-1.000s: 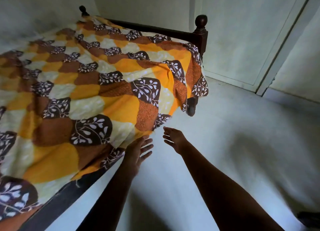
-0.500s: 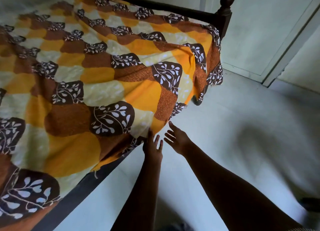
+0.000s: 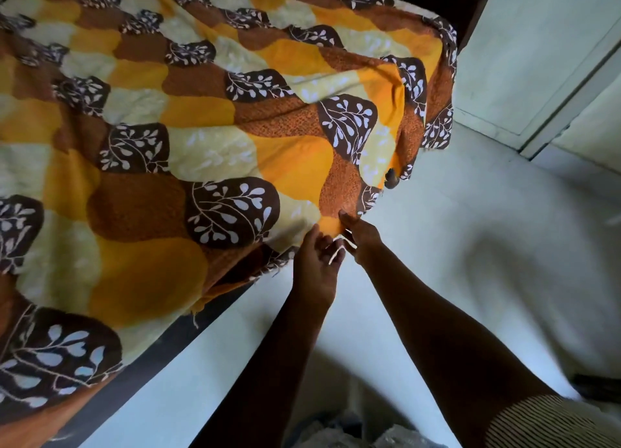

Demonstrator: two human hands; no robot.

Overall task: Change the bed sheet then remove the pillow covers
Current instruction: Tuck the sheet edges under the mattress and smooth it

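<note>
The patterned bed sheet [image 3: 208, 152] lay spread over the bed on the left, its edge hanging past the dark side rail [image 3: 141, 357]. At that edge the left hand [image 3: 317, 266] reached up with fingers nearly straight, tips touching the hem and holding nothing. Just beside it, the right hand [image 3: 361, 239] had its thumb on top of the cloth. Its fingers were hidden underneath, so a closed pinch could not be confirmed. This looked like the start of stripping the sheet. Next, both hands would need a firm hold on the hem to pull it clear.
</note>
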